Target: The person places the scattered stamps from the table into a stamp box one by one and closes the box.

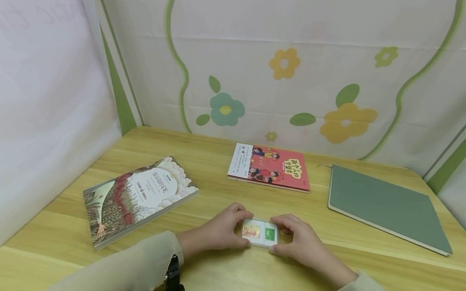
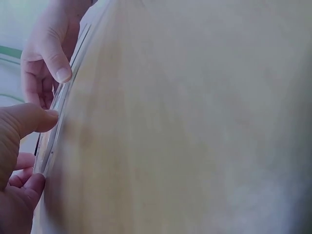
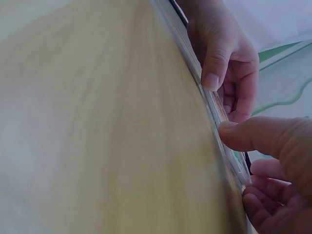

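A small flat clear case (image 1: 260, 233) lies in front of me on the wooden table, with an orange-gold picture and a green one side by side on a white ground. My left hand (image 1: 224, 228) pinches its left end, thumb at the near corner and fingers at the far one. At the right end, my right hand (image 1: 301, 239) grips the case the same way. In the left wrist view, the case's thin transparent edge (image 2: 50, 139) runs beside the left thumb. From the right wrist view, both thumbs rest against the near edge (image 3: 220, 117).
An illustrated book (image 1: 139, 197) lies angled at the left. A red book (image 1: 273, 166) with a white band lies beyond the case, and a green hardcover book (image 1: 387, 208) at the right. A flower-patterned curtain (image 1: 253, 75) hangs behind the table (image 1: 209, 268).
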Action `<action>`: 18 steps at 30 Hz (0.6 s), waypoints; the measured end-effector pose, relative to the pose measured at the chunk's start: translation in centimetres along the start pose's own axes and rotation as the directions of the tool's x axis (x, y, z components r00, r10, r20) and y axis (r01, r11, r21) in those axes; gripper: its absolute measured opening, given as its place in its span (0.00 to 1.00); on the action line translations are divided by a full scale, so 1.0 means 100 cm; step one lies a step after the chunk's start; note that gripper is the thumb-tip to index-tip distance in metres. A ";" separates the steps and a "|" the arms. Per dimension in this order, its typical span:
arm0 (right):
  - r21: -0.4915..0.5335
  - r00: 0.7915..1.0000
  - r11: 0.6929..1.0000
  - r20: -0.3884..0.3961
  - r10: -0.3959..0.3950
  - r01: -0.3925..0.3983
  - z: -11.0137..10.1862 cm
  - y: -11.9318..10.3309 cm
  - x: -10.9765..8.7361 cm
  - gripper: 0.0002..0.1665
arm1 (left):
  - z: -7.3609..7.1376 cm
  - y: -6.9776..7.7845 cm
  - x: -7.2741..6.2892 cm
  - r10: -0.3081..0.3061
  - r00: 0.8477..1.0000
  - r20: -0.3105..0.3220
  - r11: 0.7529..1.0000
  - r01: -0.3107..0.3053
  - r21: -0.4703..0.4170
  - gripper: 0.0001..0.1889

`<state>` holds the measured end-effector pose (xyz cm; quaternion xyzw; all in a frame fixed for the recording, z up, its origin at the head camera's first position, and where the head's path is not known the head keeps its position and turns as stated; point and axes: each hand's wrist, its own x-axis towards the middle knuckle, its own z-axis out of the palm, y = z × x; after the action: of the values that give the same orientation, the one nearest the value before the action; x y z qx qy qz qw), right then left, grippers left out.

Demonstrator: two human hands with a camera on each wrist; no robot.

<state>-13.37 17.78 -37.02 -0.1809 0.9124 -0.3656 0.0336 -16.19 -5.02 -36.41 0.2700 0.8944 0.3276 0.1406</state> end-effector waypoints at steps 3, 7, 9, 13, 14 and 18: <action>-0.006 1.000 1.000 -0.005 -0.007 0.007 0.000 0.000 0.000 0.36 | 0.000 0.000 0.000 0.007 1.000 0.002 1.000 -0.007 0.006 0.33; -0.016 1.000 1.000 -0.004 -0.022 0.022 -0.001 0.001 0.001 0.36 | 0.000 0.001 0.002 0.023 1.000 -0.001 1.000 -0.023 0.016 0.33; -0.013 1.000 1.000 0.001 -0.016 0.016 -0.001 0.001 0.001 0.37 | 0.000 0.001 0.002 0.025 1.000 -0.001 1.000 -0.025 0.015 0.33; 0.011 1.000 1.000 0.024 0.018 -0.018 0.000 0.001 0.001 0.36 | 0.000 0.000 0.002 0.012 1.000 0.008 1.000 -0.012 -0.013 0.33; 0.016 0.999 0.999 0.030 0.028 -0.028 0.000 0.001 0.001 0.36 | 0.001 0.000 0.002 0.008 1.000 0.009 1.000 -0.008 -0.022 0.32; 0.027 0.999 0.999 0.034 0.036 -0.037 0.000 0.000 0.001 0.36 | 0.003 0.000 0.001 -0.007 1.000 -0.002 0.999 0.007 -0.042 0.32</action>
<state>-13.44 17.74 -37.00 -0.1697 0.9097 -0.3746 0.0583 -16.17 -4.79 -36.66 0.2637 0.8885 0.3460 0.1462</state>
